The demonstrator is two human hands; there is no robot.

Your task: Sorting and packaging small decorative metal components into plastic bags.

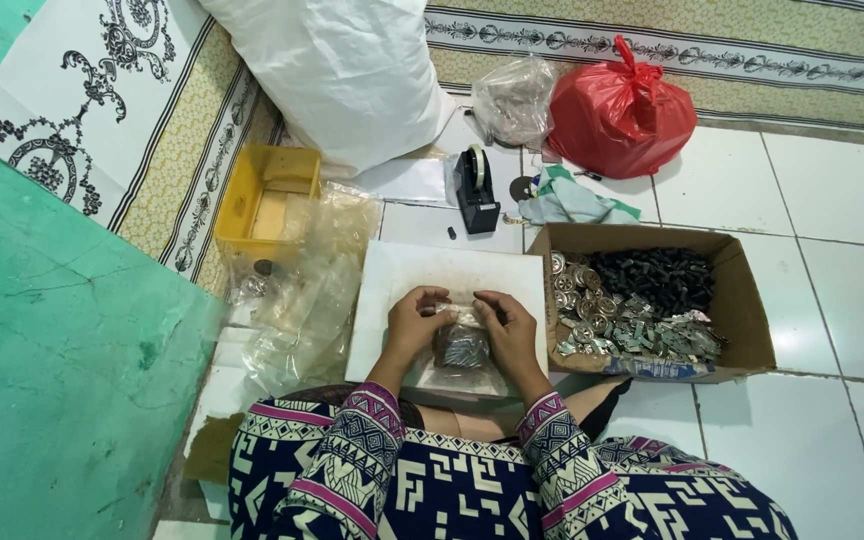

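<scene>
Both hands meet over a white rectangular board (452, 275): the left hand (414, 322) and the right hand (508, 330) pinch the top edge of a small clear plastic bag filled with dark metal pieces (461, 345), which hangs just below the fingers. Right of the grip sits an open brown cardboard box (742, 310) of silver and black hardware. Left of it lies a heap of empty clear plastic bags (312, 290), and beyond it stands a black tape dispenser (475, 190).
</scene>
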